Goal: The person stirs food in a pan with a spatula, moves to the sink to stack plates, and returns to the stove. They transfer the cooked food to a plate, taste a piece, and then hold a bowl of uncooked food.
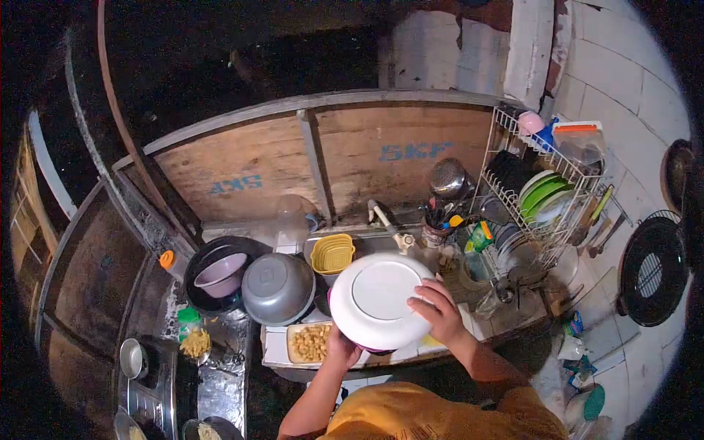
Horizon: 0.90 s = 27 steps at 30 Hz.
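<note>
A white round plate [378, 290] is held bottom up in front of me, its foot ring facing the camera. Along its left and lower edges shows a strip of a magenta dish beneath it, mostly hidden. My left hand [343, 347] grips this stack from below at the lower left, fingers partly hidden. My right hand [440, 314] is closed on the plate's right side, fingers lying over its underside. Left of the plate, a tray of cut yellowish pieces [309, 342] sits on the counter, close to my left hand.
A grey metal pot [277, 289], a yellow basket [332, 254] and a black basin [202, 293] with a lilac bowl [221, 274] stand left. Behind the plate is a tap [402, 240]. A wire dish rack [546, 227] stands right, a stove [150, 392] lower left.
</note>
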Available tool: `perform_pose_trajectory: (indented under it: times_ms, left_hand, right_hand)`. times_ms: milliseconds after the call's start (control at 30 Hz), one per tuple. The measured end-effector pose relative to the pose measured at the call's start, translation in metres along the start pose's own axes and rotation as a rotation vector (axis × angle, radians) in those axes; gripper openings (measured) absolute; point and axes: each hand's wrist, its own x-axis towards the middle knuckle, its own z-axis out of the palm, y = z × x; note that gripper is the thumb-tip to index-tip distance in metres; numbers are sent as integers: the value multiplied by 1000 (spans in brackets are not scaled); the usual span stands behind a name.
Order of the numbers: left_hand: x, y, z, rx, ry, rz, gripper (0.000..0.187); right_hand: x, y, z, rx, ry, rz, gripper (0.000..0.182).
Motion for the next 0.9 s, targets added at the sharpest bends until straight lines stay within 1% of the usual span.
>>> perform_pose_trajectory:
  times_ms: [33,67,100,167,200,233,267,300,367,400,433,467,500,533,567,600,633,700,733,767,833,867,900]
  left_hand:
    - [-2,3,1,13,9,-13,59]
    - [-4,7,2,8,14,-9,59]
    - [-7,10,2,16,-18,-19,60]
    - [-17,12,2,18,-47,-28,61]
    - [-21,13,2,0,-10,-26,61]
    - [-24,14,0,-18,28,-25,61]
    - [-26,14,-4,33,24,32,59]
    - [-30,16,-5,31,28,34,59]
    - [-41,19,-7,2,29,-47,56]
    - [-40,18,-11,-9,16,-39,55]
    - [-42,17,-14,-11,19,-42,55]
    - [-45,16,-17,-39,39,-61,54]
    - [-48,17,-15,-68,60,-78,52]
    - [-60,23,6,-51,52,-69,49]
    - [-61,22,2,-53,56,-69,49]
    - [-62,20,-6,4,69,-47,53]
    - [-63,17,-14,60,82,-24,57]
    - [-68,15,-26,26,118,-53,54]
    - [-72,14,-26,123,212,-84,53]
    - [-77,13,-26,223,307,-119,51]
    - [-83,15,-23,236,317,-128,51]
    - [-85,16,-22,247,318,-127,50]
    - [-84,14,-31,251,322,-130,50]
  right_hand:
    - [-1,-4,4,-23,-35,-11,36]
    - [-2,-7,5,-2,-70,-3,42]
    - [-3,-8,5,1,-77,-7,42]
    - [-3,-11,2,156,-291,118,53]
    - [1,-14,-2,158,-296,115,53]
    - [9,-18,-9,191,-428,108,56]
    - [17,-23,-15,225,-559,100,59]
    - [24,-28,-22,229,-562,98,59]
    - [34,-36,-33,381,-666,176,68]
    - [34,-36,-33,383,-669,180,68]
    - [33,-35,-34,395,-669,175,71]
    - [30,-35,-34,407,-671,173,76]
    - [23,-31,-32,409,-676,177,76]
    - [11,-24,-27,593,-736,260,77]
    - [-1,-17,-23,777,-792,343,79]
    - [-12,-13,-21,912,-805,427,77]
    - [-27,-13,-9,913,-810,425,77]
    - [-54,-19,15,783,-584,537,72]
    - [-50,-37,19,793,-559,784,75]
    - [-48,-46,24,798,-563,794,75]
    - [-45,-57,30,703,-633,1009,81]
    - [-58,-55,40,630,-569,961,85]
    - [-60,-59,41,635,-568,965,85]
